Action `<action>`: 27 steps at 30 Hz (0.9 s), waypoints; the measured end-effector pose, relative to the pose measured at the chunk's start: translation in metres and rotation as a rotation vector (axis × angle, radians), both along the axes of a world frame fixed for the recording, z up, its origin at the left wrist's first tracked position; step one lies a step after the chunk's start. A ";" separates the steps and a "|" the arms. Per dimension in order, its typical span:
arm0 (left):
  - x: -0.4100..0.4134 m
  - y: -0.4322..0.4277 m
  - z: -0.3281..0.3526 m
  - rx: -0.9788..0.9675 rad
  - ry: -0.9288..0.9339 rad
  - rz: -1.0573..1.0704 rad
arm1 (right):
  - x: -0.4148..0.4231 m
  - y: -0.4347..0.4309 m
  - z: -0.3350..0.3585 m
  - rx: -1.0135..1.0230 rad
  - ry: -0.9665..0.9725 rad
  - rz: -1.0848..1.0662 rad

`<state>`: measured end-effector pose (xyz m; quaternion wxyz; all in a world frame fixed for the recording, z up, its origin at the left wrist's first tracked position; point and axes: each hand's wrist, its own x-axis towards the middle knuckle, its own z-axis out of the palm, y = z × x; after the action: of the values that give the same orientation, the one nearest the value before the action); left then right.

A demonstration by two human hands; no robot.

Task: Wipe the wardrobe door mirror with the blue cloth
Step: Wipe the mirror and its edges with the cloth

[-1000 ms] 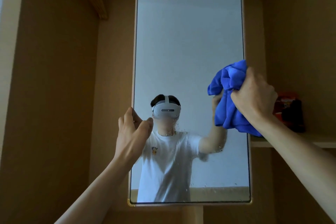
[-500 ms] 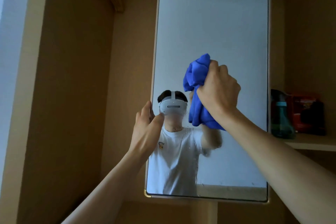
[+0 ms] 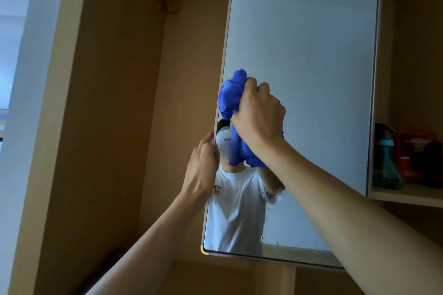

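Observation:
The tall wardrobe door mirror [image 3: 311, 67] fills the upper right of the head view, its lower left corner capped in brass. My right hand [image 3: 260, 115] grips a bunched blue cloth [image 3: 231, 99] and presses it against the glass near the mirror's left edge. My left hand [image 3: 203, 165] holds that left edge just below the cloth, fingers wrapped round the frame. Wet streaks and droplets show on the lower glass. The mirror reflects a person in a white T-shirt and a headset.
A wooden shelf [image 3: 407, 195] to the right of the mirror carries a teal spray bottle [image 3: 384, 163] and red and dark packages [image 3: 418, 151]. Brown wardrobe panels [image 3: 115, 127] stand at the left, with a pale wall beyond them.
My right hand has swept the cloth leftward across the glass, from the right edge to the left edge. My left hand has kept its hold on the frame. The camera has turned, shifting the mirror right.

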<state>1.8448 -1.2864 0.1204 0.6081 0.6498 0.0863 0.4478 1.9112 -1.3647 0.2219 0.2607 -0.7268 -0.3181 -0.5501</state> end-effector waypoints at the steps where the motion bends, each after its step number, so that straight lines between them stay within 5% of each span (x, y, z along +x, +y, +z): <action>1: 0.000 0.001 0.000 -0.003 0.004 0.003 | -0.001 0.002 0.000 -0.013 -0.003 -0.002; 10: 0.002 0.000 -0.004 0.020 -0.059 0.099 | -0.011 0.011 -0.007 -0.150 -0.013 0.073; 15: 0.002 -0.002 -0.007 0.039 -0.093 0.095 | -0.005 -0.005 0.006 -0.498 -0.028 0.211; 19: 0.000 0.002 -0.010 0.121 -0.094 0.096 | 0.003 -0.026 0.033 -0.692 -0.160 0.095; 27: 0.001 0.007 -0.014 0.144 -0.087 0.047 | 0.018 -0.028 0.016 -0.636 -0.413 0.102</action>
<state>1.8457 -1.2797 0.1066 0.5521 0.6697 0.0426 0.4948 1.9294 -1.3931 0.2378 -0.0204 -0.6284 -0.5545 -0.5452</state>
